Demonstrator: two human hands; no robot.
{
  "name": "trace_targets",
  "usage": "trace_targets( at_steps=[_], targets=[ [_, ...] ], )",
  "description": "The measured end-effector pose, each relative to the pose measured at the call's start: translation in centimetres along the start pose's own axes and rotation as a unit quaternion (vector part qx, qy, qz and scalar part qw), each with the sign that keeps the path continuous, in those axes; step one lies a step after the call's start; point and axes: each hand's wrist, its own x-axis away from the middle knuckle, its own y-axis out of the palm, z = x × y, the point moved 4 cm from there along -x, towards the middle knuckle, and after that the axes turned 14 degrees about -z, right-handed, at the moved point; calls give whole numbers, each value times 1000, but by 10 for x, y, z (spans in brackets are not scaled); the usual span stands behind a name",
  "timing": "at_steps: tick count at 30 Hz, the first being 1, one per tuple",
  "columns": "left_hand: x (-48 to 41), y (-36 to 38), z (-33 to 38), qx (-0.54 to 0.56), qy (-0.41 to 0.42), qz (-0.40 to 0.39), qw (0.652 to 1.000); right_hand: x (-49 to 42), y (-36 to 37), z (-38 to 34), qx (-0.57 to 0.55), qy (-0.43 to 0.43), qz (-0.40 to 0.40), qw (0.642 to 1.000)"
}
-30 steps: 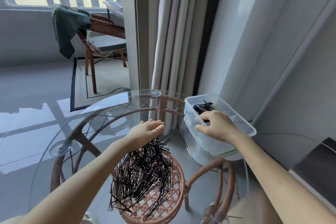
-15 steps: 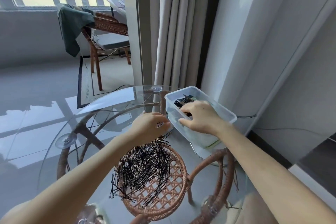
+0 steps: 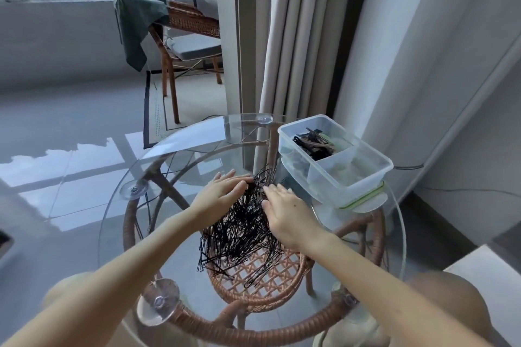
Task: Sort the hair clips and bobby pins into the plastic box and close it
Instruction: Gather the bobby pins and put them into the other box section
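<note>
A home sunroom: rattan chair (image 3: 186, 36), curtains (image 3: 296, 51), glass-topped wicker table (image 3: 174, 177)

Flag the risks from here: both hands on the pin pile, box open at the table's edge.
1. The bobby pins are a tangled heap; a grab by the left hand or right hand may drag strays off the glass table.
2. The plastic box sits on its lid near the rim; a nudge could tip it.
3. Pins could land in the wrong compartment.
</note>
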Motion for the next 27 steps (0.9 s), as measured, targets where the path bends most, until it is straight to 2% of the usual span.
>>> trace_targets(
  at_steps=[2, 5, 7, 9, 11, 13, 14, 18, 24, 27],
  targets=[
    [10, 4, 3, 59, 15, -2, 998, 11, 2, -7, -24, -45, -3, 999],
    [29, 1, 14, 172, 21, -20, 985, 32, -6, -4, -118, -85, 10, 989],
    [48, 0, 20, 109, 16, -17, 994, 48, -8, 1, -85, -120, -16, 989],
    [73, 9, 21, -3, 26, -25, 999, 61, -1, 12, 21, -137, -59, 989],
    [92, 26, 20, -123, 53, -43, 990, 64, 8, 25, 106, -120, -90, 983],
    [97, 42, 16, -225, 48, -54, 972, 58, 12, 30, 134, -94, -99, 981],
    [93, 45, 15, -240, 34, -45, 969, 51, 12, 29, 135, -86, -97, 982],
    [73, 37, 18, -165, 10, 16, 986, 23, 11, 15, 110, -93, -85, 986],
    [72, 23, 21, -63, 8, 52, 997, 23, -2, 4, 44, -140, -58, 988],
    [81, 9, 22, -119, -49, 94, 987, 39, -8, 5, 133, -107, 12, 985]
  ],
)
